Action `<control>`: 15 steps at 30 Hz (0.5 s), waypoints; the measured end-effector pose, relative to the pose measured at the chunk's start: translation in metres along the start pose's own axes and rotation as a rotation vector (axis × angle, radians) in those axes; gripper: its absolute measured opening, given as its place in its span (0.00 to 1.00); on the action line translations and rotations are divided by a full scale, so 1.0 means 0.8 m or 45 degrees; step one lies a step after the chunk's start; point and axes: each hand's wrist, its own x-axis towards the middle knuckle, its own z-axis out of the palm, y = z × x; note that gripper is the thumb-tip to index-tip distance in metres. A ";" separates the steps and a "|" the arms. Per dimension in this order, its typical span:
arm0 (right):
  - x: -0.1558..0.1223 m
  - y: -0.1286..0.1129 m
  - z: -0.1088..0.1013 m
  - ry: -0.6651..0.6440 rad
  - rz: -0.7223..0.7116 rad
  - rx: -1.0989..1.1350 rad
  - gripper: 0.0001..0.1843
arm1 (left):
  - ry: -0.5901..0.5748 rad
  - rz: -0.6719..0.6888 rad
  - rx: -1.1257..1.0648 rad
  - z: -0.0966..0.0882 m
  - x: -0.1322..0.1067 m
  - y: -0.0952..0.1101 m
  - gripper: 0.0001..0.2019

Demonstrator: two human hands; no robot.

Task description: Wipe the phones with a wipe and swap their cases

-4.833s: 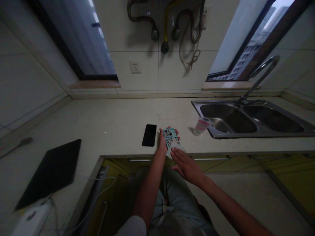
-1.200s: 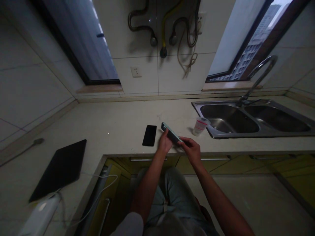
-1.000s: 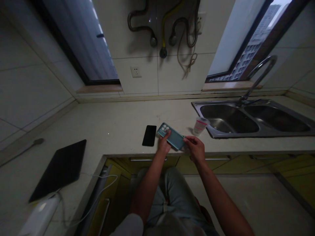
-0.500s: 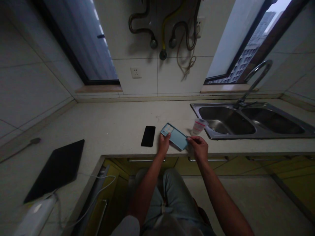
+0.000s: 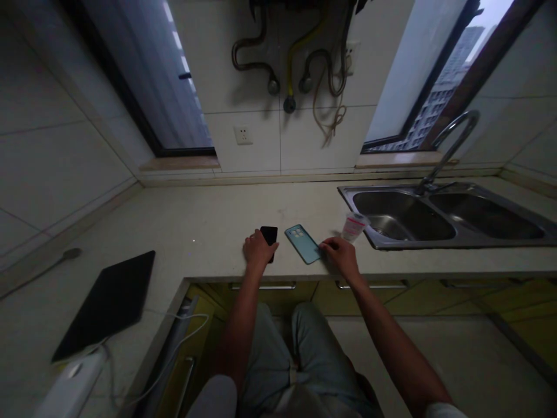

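Two phones lie on the counter left of the sink (image 5: pixel 413 245): the left hand (image 5: pixel 259 249) curls over the black phone (image 5: pixel 270 234), hiding its lower end, grip unclear; the right hand (image 5: pixel 343 258), fingers loose and ungripping, rests at the edge of the teal phone (image 5: pixel 303 244).

The left hand (image 5: pixel 258 249) lies over the lower end of a black phone (image 5: pixel 270 235), which rests flat on the bench (image 5: pixel 174 217). Just to its right, a teal phone (image 5: pixel 303 244) lies back up, with its round camera lenses showing. The right hand (image 5: pixel 342 256) is beside it, fingertips reaching its lower right edge. Further right, a small plastic cup (image 5: pixel 354 226) with a pink label stands by the steel double sink (image 5: pixel 348 190). A flat black board (image 5: pixel 104 306) lies on the bench at the far left.
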 end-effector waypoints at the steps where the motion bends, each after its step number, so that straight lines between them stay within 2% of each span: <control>1: 0.001 -0.003 -0.004 -0.008 -0.065 -0.015 0.15 | -0.012 0.003 0.013 0.001 0.002 -0.001 0.41; 3: 0.004 -0.006 -0.015 0.048 -0.152 -0.010 0.14 | -0.033 0.014 0.006 0.001 0.007 -0.002 0.41; 5: 0.005 -0.008 -0.026 0.166 -0.147 0.045 0.14 | -0.087 0.002 -0.024 0.001 0.013 -0.003 0.37; 9: 0.005 -0.010 -0.040 0.319 -0.007 0.247 0.27 | -0.178 -0.099 -0.246 -0.002 0.024 -0.006 0.30; 13: 0.003 -0.016 -0.039 0.316 0.098 0.385 0.21 | -0.157 -0.193 -0.661 -0.003 0.020 -0.007 0.27; 15: 0.003 -0.019 -0.033 0.308 0.222 0.474 0.19 | -0.284 -0.185 -1.084 -0.004 0.011 -0.002 0.23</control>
